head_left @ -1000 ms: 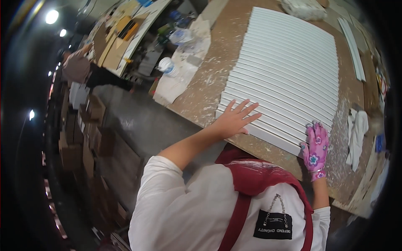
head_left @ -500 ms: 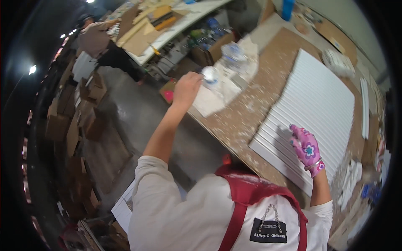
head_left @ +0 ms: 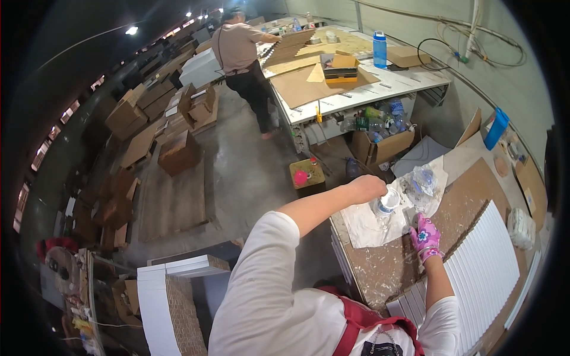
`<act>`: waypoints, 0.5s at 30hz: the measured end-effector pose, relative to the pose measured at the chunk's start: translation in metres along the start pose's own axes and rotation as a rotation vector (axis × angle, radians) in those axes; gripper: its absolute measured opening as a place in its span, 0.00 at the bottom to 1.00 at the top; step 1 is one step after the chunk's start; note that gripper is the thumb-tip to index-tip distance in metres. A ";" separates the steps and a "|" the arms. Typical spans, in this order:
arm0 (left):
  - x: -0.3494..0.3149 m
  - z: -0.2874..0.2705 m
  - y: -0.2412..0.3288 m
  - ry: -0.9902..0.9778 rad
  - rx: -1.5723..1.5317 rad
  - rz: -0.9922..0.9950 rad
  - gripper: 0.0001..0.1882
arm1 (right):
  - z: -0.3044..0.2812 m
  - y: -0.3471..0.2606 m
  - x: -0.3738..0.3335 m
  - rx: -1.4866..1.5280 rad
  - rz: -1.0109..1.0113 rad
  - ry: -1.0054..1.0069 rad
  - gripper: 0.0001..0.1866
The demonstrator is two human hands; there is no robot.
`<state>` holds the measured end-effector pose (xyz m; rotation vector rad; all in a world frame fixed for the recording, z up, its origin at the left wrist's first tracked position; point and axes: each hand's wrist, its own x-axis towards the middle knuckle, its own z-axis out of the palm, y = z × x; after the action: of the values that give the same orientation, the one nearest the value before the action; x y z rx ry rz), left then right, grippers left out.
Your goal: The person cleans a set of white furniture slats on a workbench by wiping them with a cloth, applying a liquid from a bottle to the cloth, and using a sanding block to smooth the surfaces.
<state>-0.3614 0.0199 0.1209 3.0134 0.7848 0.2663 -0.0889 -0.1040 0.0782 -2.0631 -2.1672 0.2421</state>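
Observation:
My bare left hand (head_left: 368, 188) is closed, its curled fingers at the rim of a small white tub (head_left: 389, 202). What they grip, if anything, is hidden. The tub stands on a whitish, stained cloth (head_left: 364, 228) at the bench's left edge. In a pink flowered glove, my right hand (head_left: 425, 238) has its fingers apart, with the fingertips by a small grey flat piece (head_left: 409, 215). Crumpled clear plastic (head_left: 423, 180) lies on the cloth beyond the tub. Near my right forearm rests a white ribbed panel (head_left: 484, 276).
White flecks cover the brown board (head_left: 389, 273) on the bench. A blue bottle (head_left: 496, 128) and a wrapped white bundle (head_left: 521, 228) stand toward the right wall. Across the aisle, a person (head_left: 240, 50) works at another table (head_left: 380, 86). Cardboard boxes (head_left: 180, 153) line the left floor.
The view has swung left and up. My right hand has gone from over the ribbed panel to the grey piece on the cloth. My left hand stays beside the tub.

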 end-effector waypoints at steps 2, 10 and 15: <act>0.008 -0.010 0.003 -0.019 -0.106 -0.043 0.06 | 0.000 0.003 0.004 -0.031 0.027 0.000 0.29; 0.027 -0.017 0.024 -0.219 0.038 -0.230 0.09 | 0.006 0.017 -0.007 0.375 -0.044 0.274 0.22; 0.028 0.005 0.034 -0.102 -0.044 -0.380 0.09 | 0.013 0.004 -0.012 1.158 0.152 0.085 0.19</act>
<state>-0.3201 0.0036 0.1224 2.7338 1.2905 0.1175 -0.0870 -0.1159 0.0650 -1.4499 -1.2434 1.0807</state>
